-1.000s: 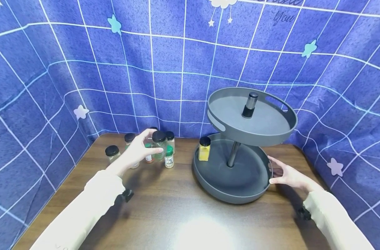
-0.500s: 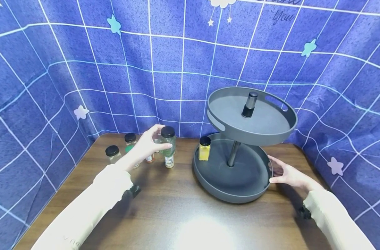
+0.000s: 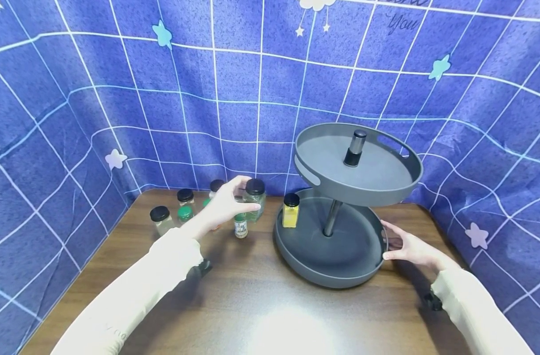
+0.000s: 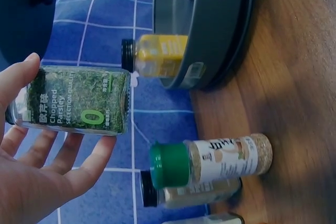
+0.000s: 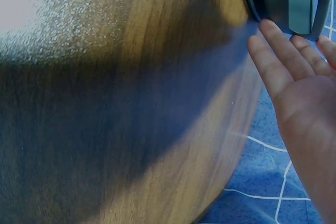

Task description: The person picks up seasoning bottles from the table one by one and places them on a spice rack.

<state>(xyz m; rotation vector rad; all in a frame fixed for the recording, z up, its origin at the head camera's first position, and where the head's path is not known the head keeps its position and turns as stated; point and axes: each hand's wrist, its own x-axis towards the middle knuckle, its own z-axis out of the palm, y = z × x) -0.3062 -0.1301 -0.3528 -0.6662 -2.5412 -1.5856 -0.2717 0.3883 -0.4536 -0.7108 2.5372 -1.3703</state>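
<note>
My left hand (image 3: pixel 227 199) grips a clear spice jar of chopped parsley (image 4: pixel 86 100) with a black lid, thumb on one side and fingers on the other. The jar is lifted, left of a grey two-tier turntable organizer (image 3: pixel 332 282). A yellow-filled spice jar (image 3: pixel 290 217) with a black lid stands inside its lower tray, at the left. My right hand (image 3: pixel 414 250) touches the lower tray's right side. In the right wrist view its fingers (image 5: pixel 273 66) are fairly straight, with the tips at the tray wall (image 5: pixel 299 3).
A green-capped seasoning bottle (image 4: pixel 231 158) stands just below the left hand. Other jars, including a black-lidded one (image 3: pixel 161 219) and a green-capped one (image 3: pixel 185 213), stand at the table's back left. The organizer's upper tray (image 3: pixel 380 172) overhangs the lower one. A blue curtain (image 3: pixel 234 98) hangs behind.
My left hand has carried the parsley jar rightward from among the other jars toward the organizer. The right hand and the organizer have stayed in place.
</note>
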